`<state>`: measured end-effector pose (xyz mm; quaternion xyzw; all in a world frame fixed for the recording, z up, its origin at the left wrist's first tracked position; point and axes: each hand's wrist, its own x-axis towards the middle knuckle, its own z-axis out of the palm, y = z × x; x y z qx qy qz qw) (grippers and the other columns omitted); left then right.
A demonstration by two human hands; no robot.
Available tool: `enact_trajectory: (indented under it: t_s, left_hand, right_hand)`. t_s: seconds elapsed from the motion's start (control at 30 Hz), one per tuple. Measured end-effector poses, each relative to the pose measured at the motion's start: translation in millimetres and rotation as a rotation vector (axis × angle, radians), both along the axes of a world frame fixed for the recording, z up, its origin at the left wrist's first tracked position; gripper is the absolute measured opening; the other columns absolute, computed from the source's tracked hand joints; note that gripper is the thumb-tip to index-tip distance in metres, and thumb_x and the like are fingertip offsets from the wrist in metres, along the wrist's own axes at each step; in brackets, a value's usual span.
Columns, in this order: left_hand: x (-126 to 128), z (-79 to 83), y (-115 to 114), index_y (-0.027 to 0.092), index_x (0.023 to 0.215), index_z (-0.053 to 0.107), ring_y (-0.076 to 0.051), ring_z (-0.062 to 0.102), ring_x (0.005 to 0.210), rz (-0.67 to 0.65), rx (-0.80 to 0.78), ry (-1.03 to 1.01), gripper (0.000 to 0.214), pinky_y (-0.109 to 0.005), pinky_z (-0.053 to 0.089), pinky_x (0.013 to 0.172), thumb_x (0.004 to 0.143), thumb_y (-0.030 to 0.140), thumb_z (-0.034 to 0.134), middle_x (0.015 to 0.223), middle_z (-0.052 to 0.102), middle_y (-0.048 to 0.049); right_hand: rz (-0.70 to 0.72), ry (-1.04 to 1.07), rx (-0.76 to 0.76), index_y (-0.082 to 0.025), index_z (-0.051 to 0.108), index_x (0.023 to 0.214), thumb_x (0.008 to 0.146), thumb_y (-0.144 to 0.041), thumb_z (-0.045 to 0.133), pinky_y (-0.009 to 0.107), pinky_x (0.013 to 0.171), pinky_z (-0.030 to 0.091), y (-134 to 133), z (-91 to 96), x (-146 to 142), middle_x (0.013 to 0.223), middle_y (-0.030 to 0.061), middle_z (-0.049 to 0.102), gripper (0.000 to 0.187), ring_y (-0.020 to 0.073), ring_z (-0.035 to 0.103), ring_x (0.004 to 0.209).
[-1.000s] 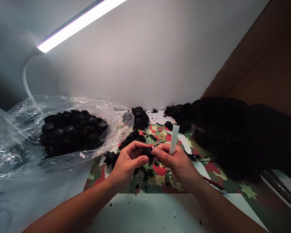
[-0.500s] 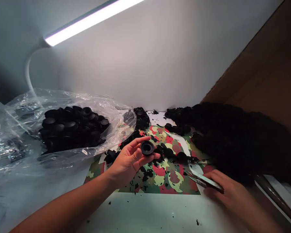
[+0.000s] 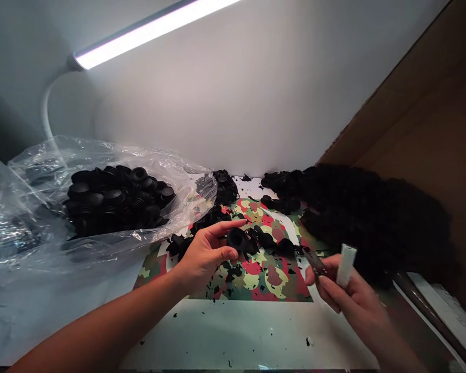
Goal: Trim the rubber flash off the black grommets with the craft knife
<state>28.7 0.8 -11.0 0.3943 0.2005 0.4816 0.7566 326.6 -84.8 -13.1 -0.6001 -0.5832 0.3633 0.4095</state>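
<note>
Between the thumb and fingers of my left hand is a round black rubber part with a hole in its middle. The index finger stretches out above it. My right hand is closed around a tweezers-like metal tool, its dark tip pointing up and left. A white piece stands up from the same grip, seemingly part of the tool. Below and behind the hands, black rubber parts and torn scraps lie on a camouflage-patterned sheet.
A clear plastic bag full of ribbed black parts lies open at left. To the right rises a large heap of black rubber pieces, beside a brown cardboard panel. A lit bar lamp hangs above. Small scraps dot the white tabletop.
My left index finger has straightened and the rubber part has turned slightly. My right hand has turned upward, so the tool now points up and left with its white piece upright.
</note>
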Motion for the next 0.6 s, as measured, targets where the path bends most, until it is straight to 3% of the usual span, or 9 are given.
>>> enact_trajectory:
  t_s: [0.1,0.33,0.43,0.6]
  left_hand:
    - [-0.9,-0.2,-0.5,0.025,0.117,0.076,-0.01,0.063,0.063,0.017,0.04,0.038,0.05,-0.019,0.05,0.058,0.07,0.024,0.092,0.086,0.069,-0.003]
    - [-2.5,0.9,-4.6,0.023,0.121,0.075,-0.012,0.064,0.066,-0.047,0.053,0.043,0.051,-0.021,0.053,0.062,0.072,0.021,0.09,0.079,0.07,-0.0036]
    - [-3.1,0.3,-5.6,0.023,0.123,0.074,-0.012,0.063,0.064,-0.064,0.062,0.051,0.051,-0.021,0.054,0.063,0.074,0.022,0.089,0.077,0.071,-0.0034]
    - [-4.5,-0.9,-5.1,0.021,0.124,0.073,-0.012,0.062,0.063,-0.066,0.122,0.09,0.049,-0.022,0.056,0.063,0.077,0.022,0.087,0.078,0.072,-0.0048]
  right_hand:
    - [-0.018,0.084,0.049,-0.022,0.061,0.095,0.094,-0.048,0.062,0.025,0.058,0.049,7.2,2.6,-25.5,0.077,0.004,0.065,0.026,0.0161,0.057,0.065]
    - [0.231,-0.045,0.34,-0.028,0.072,0.116,0.101,-0.04,0.054,0.025,0.058,0.044,17.0,34.6,-76.4,0.074,0.0017,0.062,0.026,0.0148,0.056,0.066]
    - [0.293,-0.087,0.453,-0.03,0.072,0.122,0.099,-0.028,0.058,0.025,0.058,0.045,20.3,44.1,-90.3,0.079,0.0024,0.064,0.027,0.0155,0.057,0.07]
    - [0.313,-0.095,0.515,-0.029,0.072,0.122,0.095,-0.019,0.06,0.025,0.057,0.047,25.3,46.5,-99.4,0.085,0.0035,0.067,0.032,0.0163,0.062,0.075]
